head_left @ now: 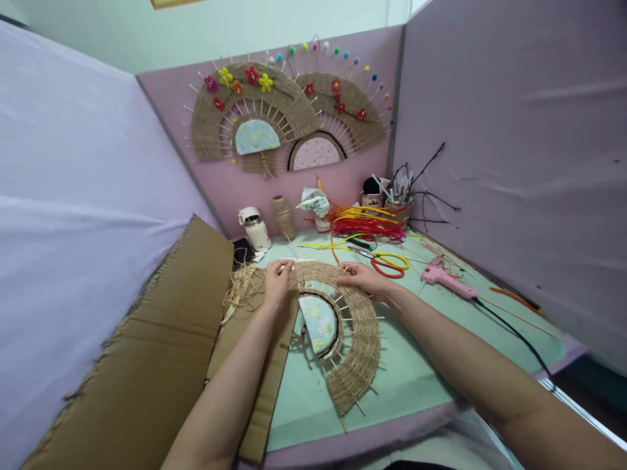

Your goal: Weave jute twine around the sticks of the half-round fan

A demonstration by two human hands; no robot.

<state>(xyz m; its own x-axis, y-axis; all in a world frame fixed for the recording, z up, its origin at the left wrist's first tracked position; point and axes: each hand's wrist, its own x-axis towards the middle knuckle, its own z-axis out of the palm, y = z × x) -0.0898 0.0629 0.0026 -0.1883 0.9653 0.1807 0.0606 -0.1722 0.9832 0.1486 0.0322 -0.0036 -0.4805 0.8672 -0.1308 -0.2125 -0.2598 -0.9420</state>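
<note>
A half-ring fan (pixel 365 326) of woven jute twine on thin wooden sticks is turned on its side over the table. Its centre is a half-round of blue floral cloth (pixel 318 321) with a dark rim. My left hand (pixel 278 282) pinches at the fan's upper left end, where twine comes down from the spool (pixel 283 219); the fingertips partly hide what is between them. My right hand (pixel 361 279) grips the woven band at its upper outer edge, thumb on top. A twine bow hangs beside the cloth centre.
Cardboard (pixel 161 339) lies and leans at left, with loose twine (pixel 242 287) on it. Behind stand a white bottle (pixel 256 228) and red and yellow pipe cleaners (pixel 367 222). Scissors (pixel 389 263) and a corded pink glue gun (pixel 448 279) lie right. Finished fans (pixel 255 81) hang behind.
</note>
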